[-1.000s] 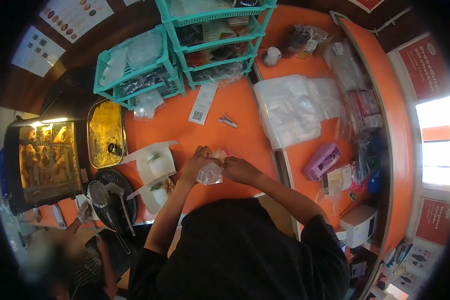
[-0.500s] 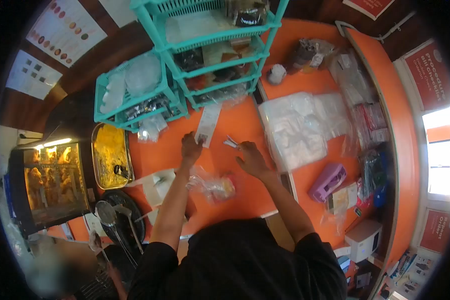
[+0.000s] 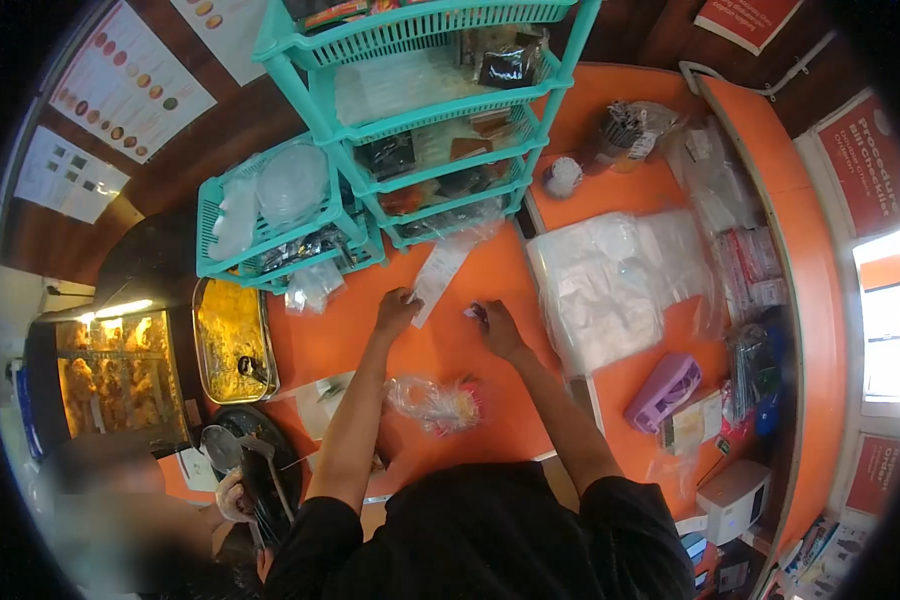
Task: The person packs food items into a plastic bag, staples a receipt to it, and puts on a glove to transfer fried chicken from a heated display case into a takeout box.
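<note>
My left hand is closed in a pinch at the lower left edge of a long printed paper receipt. The receipt slants up towards the shelf rack, its upper end near clear plastic packets. To the right, my right hand has its fingers closed around a small whitish thing, mostly covered by the fingers and too small to name. A clear plastic bag with something red and yellow inside lies on the orange counter between my forearms.
A teal shelf rack and a teal basket stand at the back. On the right are plastic bags and a purple dispenser. A yellow-stained tray sits left. A co-worker's gloved hand is at lower left.
The receipt now slants further right, with my left hand at its edge. The whitish thing sticks out less from my right fingers. A co-worker's gloved hand has come in at lower left.
</note>
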A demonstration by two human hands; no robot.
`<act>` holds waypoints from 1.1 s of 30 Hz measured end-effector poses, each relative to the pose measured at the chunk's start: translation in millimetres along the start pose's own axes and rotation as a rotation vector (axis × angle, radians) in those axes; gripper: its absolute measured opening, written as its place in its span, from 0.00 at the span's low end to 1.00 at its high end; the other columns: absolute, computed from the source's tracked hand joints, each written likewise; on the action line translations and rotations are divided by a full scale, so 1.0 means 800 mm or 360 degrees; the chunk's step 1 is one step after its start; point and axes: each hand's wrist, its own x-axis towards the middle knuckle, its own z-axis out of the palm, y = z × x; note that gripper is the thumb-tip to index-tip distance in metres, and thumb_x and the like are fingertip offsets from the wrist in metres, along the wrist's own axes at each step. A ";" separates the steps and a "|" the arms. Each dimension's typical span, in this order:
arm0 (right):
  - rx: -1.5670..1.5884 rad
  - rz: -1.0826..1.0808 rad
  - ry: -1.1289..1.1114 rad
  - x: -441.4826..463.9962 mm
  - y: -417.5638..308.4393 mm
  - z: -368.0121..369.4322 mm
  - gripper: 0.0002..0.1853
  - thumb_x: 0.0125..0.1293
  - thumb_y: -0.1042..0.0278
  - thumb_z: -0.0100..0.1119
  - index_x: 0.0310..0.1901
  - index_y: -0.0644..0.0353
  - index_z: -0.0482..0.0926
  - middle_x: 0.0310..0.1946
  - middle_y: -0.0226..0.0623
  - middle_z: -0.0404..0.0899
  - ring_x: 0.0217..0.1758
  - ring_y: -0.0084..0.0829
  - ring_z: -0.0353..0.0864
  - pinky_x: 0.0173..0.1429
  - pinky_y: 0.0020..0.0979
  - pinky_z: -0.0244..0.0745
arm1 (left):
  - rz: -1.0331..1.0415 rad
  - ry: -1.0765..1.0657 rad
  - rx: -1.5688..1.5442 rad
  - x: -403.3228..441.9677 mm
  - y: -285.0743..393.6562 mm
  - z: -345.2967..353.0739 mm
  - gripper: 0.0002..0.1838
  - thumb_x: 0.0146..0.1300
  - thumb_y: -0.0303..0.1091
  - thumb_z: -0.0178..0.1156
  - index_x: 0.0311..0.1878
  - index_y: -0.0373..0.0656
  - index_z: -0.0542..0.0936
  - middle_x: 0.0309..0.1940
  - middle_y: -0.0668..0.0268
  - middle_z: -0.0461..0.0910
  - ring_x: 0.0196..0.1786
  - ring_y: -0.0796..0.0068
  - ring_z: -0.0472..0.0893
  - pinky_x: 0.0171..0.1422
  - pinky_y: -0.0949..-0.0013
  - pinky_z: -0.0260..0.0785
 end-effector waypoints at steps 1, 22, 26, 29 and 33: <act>0.0419 0.0013 -0.0150 0.003 0.010 -0.002 0.17 0.65 0.76 0.55 0.55 0.57 0.70 0.43 0.40 0.77 0.41 0.39 0.77 0.47 0.41 0.75 | 0.0059 -0.0023 -0.0304 -0.016 0.016 -0.010 0.24 0.54 0.41 0.74 0.48 0.34 0.79 0.36 0.56 0.85 0.42 0.66 0.86 0.46 0.60 0.77; 0.1792 0.0189 0.0443 -0.143 -0.193 -0.183 0.25 0.62 0.73 0.71 0.58 0.64 0.72 0.46 0.36 0.83 0.47 0.24 0.83 0.50 0.30 0.79 | 0.0583 -0.0175 -0.0346 -0.362 0.183 -0.020 0.22 0.68 0.47 0.64 0.49 0.33 0.81 0.34 0.58 0.85 0.33 0.73 0.84 0.37 0.67 0.76; 0.1698 0.0081 0.0368 -0.167 -0.213 -0.227 0.23 0.60 0.75 0.71 0.56 0.66 0.75 0.45 0.35 0.84 0.48 0.24 0.83 0.53 0.29 0.79 | -0.0059 -0.0339 -0.0851 -0.374 0.160 0.018 0.24 0.70 0.51 0.61 0.48 0.34 0.79 0.29 0.62 0.81 0.29 0.75 0.81 0.29 0.69 0.73; 0.1594 0.0098 0.0131 -0.180 -0.217 -0.241 0.23 0.59 0.76 0.71 0.56 0.65 0.75 0.46 0.36 0.84 0.48 0.24 0.83 0.54 0.30 0.79 | -0.0245 0.0213 -0.1298 -0.357 0.141 0.034 0.24 0.70 0.52 0.60 0.46 0.36 0.76 0.23 0.66 0.76 0.22 0.79 0.77 0.21 0.72 0.67; 0.1388 0.0081 -0.0327 -0.184 -0.218 -0.231 0.25 0.59 0.73 0.73 0.57 0.66 0.75 0.48 0.36 0.85 0.48 0.22 0.82 0.54 0.29 0.78 | -0.0578 0.0722 -0.1694 -0.316 0.129 0.013 0.22 0.67 0.52 0.64 0.35 0.38 0.77 0.18 0.70 0.69 0.11 0.79 0.66 0.14 0.71 0.56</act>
